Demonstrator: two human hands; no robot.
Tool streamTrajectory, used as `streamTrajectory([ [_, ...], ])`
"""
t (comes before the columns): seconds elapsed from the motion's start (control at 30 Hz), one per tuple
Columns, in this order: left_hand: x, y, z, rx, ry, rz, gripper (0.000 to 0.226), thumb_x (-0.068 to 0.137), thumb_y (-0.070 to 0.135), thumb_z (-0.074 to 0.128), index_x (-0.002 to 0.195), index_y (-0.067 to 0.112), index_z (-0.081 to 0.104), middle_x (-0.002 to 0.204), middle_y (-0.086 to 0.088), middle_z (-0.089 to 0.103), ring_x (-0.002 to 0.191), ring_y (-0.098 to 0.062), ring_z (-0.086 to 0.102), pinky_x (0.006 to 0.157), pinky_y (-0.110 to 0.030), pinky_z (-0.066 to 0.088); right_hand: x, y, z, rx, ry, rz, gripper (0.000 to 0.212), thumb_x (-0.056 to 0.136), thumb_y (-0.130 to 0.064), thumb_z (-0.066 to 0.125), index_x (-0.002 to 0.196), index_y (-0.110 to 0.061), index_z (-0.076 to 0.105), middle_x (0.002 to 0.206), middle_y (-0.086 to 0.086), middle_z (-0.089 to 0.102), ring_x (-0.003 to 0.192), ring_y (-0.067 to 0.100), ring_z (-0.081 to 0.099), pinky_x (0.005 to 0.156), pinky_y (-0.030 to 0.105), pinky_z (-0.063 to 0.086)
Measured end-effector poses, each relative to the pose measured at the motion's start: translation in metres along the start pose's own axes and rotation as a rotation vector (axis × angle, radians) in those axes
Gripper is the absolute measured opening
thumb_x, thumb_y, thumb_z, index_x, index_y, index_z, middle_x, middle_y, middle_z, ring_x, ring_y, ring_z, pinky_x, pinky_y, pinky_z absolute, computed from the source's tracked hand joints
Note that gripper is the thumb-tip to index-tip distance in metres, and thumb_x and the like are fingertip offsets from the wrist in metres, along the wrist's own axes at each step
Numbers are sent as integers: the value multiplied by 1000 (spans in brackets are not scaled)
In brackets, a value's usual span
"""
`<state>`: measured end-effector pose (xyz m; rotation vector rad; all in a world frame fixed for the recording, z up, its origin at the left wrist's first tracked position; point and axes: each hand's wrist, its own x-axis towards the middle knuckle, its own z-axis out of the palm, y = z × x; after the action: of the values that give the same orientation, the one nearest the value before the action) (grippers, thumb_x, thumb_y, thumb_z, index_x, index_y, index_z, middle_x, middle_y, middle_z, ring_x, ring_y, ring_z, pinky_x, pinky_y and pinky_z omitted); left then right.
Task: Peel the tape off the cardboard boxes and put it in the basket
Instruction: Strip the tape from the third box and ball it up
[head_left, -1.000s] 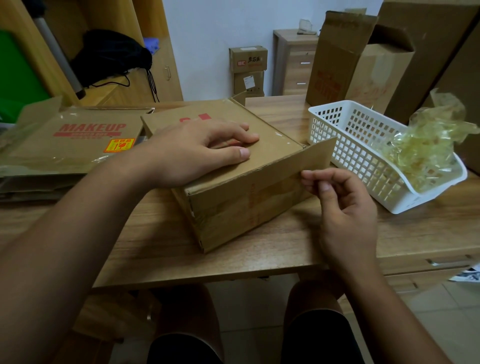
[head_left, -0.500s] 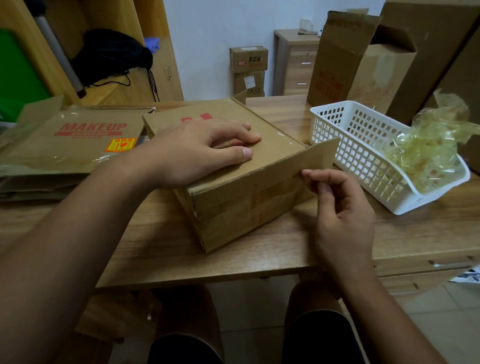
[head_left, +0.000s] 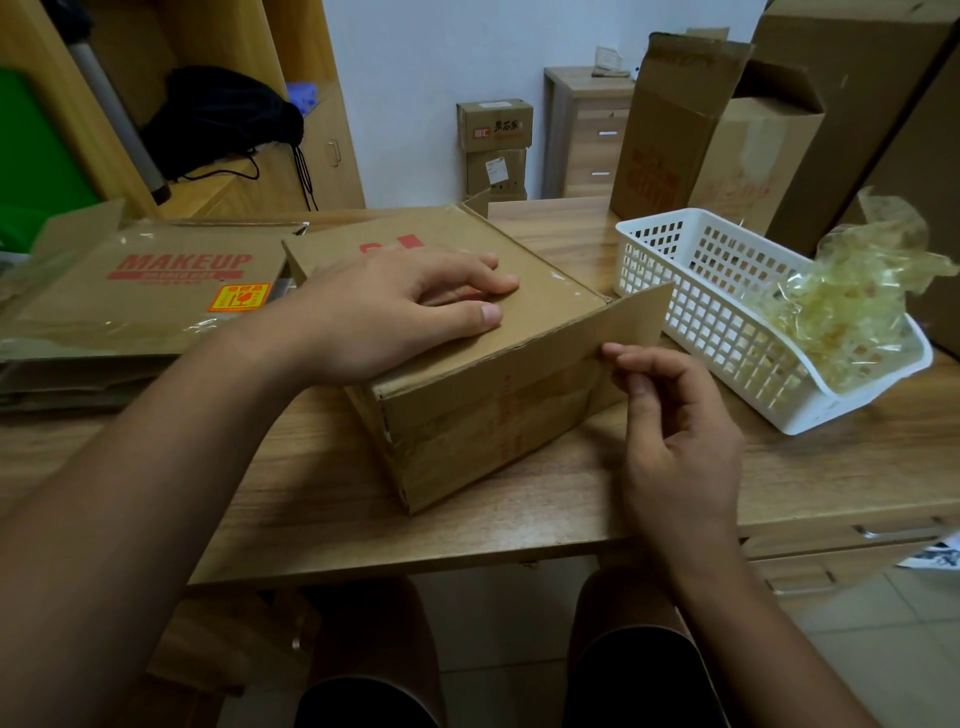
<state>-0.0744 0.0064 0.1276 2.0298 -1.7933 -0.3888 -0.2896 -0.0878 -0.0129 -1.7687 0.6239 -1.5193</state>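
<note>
A brown cardboard box (head_left: 493, 431) sits on the wooden desk in front of me, with one side flap sticking out to the right. My left hand (head_left: 395, 312) lies flat on the box's top and presses it down. At the box's front right corner, just under the flap's edge, my right hand (head_left: 675, 431) pinches the end of the clear tape (head_left: 613, 364) between thumb and fingertips. The tape itself is barely visible there. To the right stands a white plastic basket (head_left: 670, 228) holding a crumpled wad of yellowish peeled tape (head_left: 852, 301).
A flattened box printed MAKEUP (head_left: 145, 291) lies on a stack at the left. Tall open cardboard boxes (head_left: 670, 130) stand behind the basket. The desk's front edge (head_left: 363, 566) runs just above my knees. Small boxes and a drawer unit stand by the far wall.
My right hand's fingertips have crept slightly up and left along the flap's lower edge. My left hand and the box have stayed put.
</note>
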Motion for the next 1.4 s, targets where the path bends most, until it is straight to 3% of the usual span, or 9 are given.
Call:
streamTrajectory([
  [0.17, 0, -1, 0, 12, 3, 3, 40, 92, 68, 50, 131, 62, 53, 147, 41, 39, 137, 7, 37, 118, -44, 30, -2, -1, -1, -51, 6, -1, 30, 102, -8, 55, 113, -34, 65, 114, -17, 71, 113, 11, 68, 96, 24, 52],
  [0.27, -1, -1, 0, 16, 3, 5, 39, 92, 67, 50, 131, 62, 53, 147, 41, 40, 137, 6, 37, 118, -43, 30, -2, -2, -1, -75, -12, 3, 29, 102, -6, 57, 111, -32, 66, 110, -16, 71, 107, 10, 69, 87, 14, 50],
  [0.43, -1, 2, 0, 17, 7, -8, 47, 84, 72, 47, 130, 63, 53, 146, 42, 40, 138, 6, 37, 118, -45, 30, -5, -9, 0, -29, -12, -39, 31, 101, 1, 55, 112, -27, 64, 113, -12, 71, 111, 16, 68, 94, 32, 54],
  [0.6, 0, 3, 1, 20, 12, -16, 51, 81, 72, 43, 130, 62, 54, 147, 41, 39, 140, 5, 36, 118, -45, 30, -23, -31, 21, 9, -153, -125, 26, 99, -3, 56, 114, -22, 66, 114, -13, 71, 111, 10, 69, 93, 22, 52],
  [0.9, 3, 3, 4, 24, 35, -55, 53, 80, 74, 39, 131, 63, 52, 149, 37, 39, 141, -3, 38, 115, -52, 32, -43, -36, 33, 143, -138, -12, 25, 102, -8, 52, 119, -19, 67, 125, -13, 71, 121, 9, 66, 100, 21, 51],
  [1.1, 6, 4, 7, 44, 50, -85, 56, 80, 76, 36, 132, 63, 51, 149, 34, 41, 140, -7, 40, 115, -53, 31, -51, -40, 43, 130, -217, 48, 23, 100, -7, 54, 113, -18, 70, 110, -14, 73, 98, 7, 70, 80, 17, 54],
  [1.17, 6, 4, 7, 44, 59, -85, 56, 80, 76, 37, 131, 62, 52, 149, 34, 42, 140, -7, 40, 115, -52, 31, -54, -40, 44, 166, -195, 45, 22, 100, -7, 54, 113, -15, 69, 112, -12, 72, 107, 7, 69, 86, 14, 52],
  [1.3, 8, 2, 8, 32, 67, -88, 54, 80, 75, 39, 130, 62, 54, 149, 33, 43, 139, -8, 42, 115, -50, 33, -47, -35, 40, 243, -73, 62, 24, 101, -6, 55, 121, -16, 63, 128, -7, 68, 123, 18, 64, 99, 29, 53],
  [1.4, 10, 1, 10, 33, 86, -106, 54, 79, 75, 38, 129, 62, 54, 149, 29, 46, 138, -11, 45, 114, -50, 34, -48, -37, 44, 233, -78, 71, 27, 100, -3, 55, 124, -13, 63, 132, -7, 67, 128, 14, 61, 103, 28, 51],
])
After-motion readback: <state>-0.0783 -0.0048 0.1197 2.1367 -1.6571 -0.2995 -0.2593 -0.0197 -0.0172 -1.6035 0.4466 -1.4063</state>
